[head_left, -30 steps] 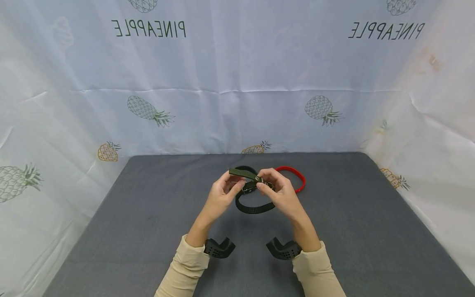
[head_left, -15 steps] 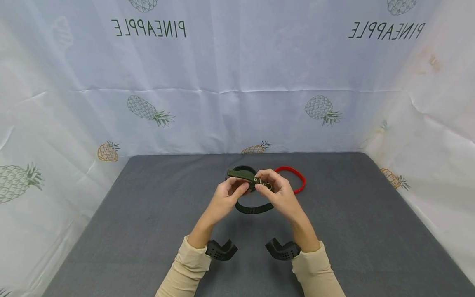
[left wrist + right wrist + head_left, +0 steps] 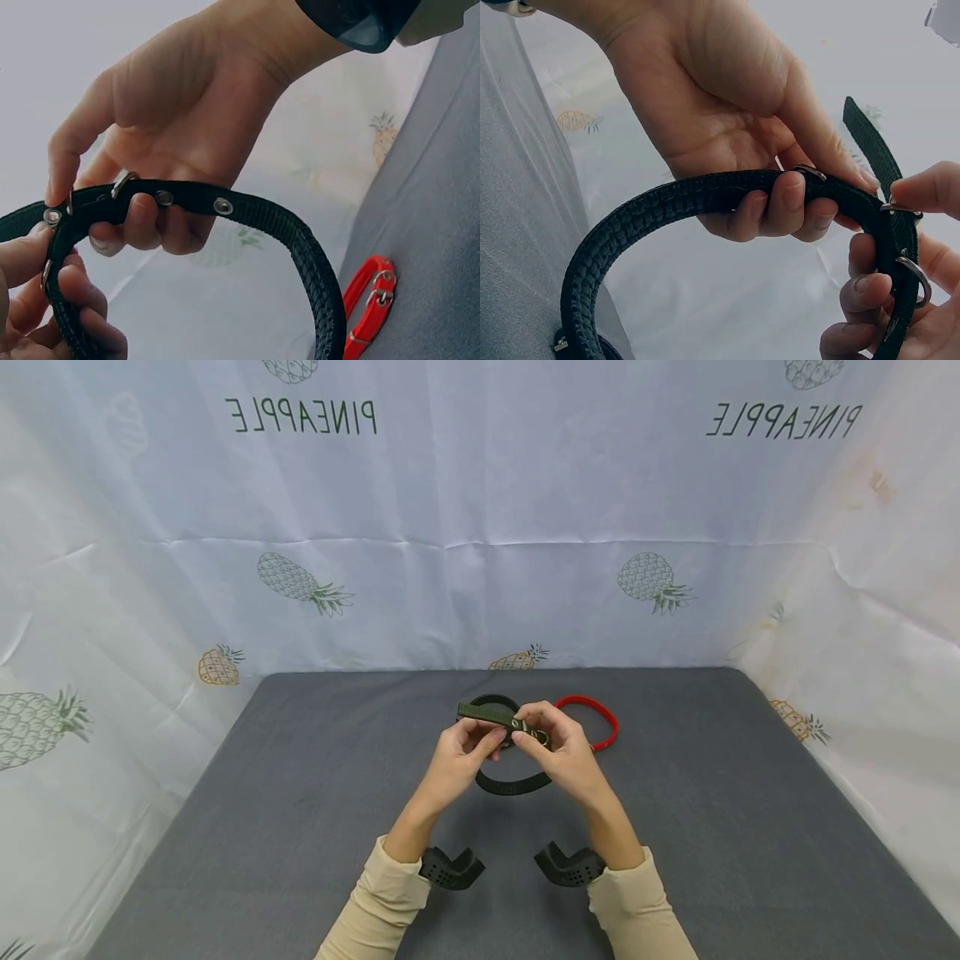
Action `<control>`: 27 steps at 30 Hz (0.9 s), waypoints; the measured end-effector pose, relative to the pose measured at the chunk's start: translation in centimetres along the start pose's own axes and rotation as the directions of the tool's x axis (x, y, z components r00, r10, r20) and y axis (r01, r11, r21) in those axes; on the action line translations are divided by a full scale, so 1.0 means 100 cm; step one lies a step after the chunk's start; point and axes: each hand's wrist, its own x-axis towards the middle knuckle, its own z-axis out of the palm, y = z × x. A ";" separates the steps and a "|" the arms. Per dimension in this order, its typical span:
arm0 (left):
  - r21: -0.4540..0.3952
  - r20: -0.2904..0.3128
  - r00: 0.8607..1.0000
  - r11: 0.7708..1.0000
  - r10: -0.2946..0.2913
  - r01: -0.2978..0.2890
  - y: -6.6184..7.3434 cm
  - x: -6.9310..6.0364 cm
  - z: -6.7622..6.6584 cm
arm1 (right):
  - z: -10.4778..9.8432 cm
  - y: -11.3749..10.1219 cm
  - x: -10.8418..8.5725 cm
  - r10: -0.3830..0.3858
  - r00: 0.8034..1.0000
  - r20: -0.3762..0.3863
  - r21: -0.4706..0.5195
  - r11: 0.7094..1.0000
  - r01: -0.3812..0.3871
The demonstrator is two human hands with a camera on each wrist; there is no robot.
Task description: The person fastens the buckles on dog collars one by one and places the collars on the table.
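Observation:
Both hands hold a dark green dog collar [image 3: 480, 714] in the air above the table. Its strap end juts out to the left, and the loop hangs toward the person. My left hand [image 3: 456, 762] pinches the strap on the left; my right hand [image 3: 564, 747] grips it beside the metal buckle [image 3: 898, 210]. In the left wrist view, metal eyelets [image 3: 223, 205] dot the band. A right fingertip and thumb meet at one eyelet by the buckle. The right wrist view shows the strap end [image 3: 870, 139] standing up past the buckle. Fingers partly hide the fastening.
On the grey table [image 3: 337, 793], a red collar [image 3: 613, 727] lies behind the right hand, its buckle [image 3: 382, 296] showing in the left wrist view. A black collar [image 3: 493, 698] lies behind the held one. A white pineapple-print curtain [image 3: 450, 602] surrounds the table.
My left hand has shifted slightly right and down, closer to the right hand. The strap end has slid a little left; the right hand has barely moved. The collars on the table stay put.

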 end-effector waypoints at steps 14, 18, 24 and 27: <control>-0.044 -0.047 0.998 0.999 0.029 -0.031 -0.001 -0.001 0.004 | 0.003 0.001 0.002 -0.003 1.000 -0.001 -0.018 1.000 0.003; -0.046 -0.051 0.998 0.998 0.036 -0.038 0.000 -0.001 0.006 | 0.005 0.003 0.003 0.003 1.000 0.003 -0.008 1.000 -0.003; -0.034 -0.064 0.998 0.999 -0.009 0.007 0.004 -0.002 0.008 | 0.009 0.001 0.002 0.037 0.999 0.010 0.034 0.999 -0.037; -0.031 -0.076 0.996 0.999 -0.035 0.032 0.006 -0.002 0.009 | 0.010 0.000 0.002 0.044 0.999 0.010 0.045 0.998 -0.044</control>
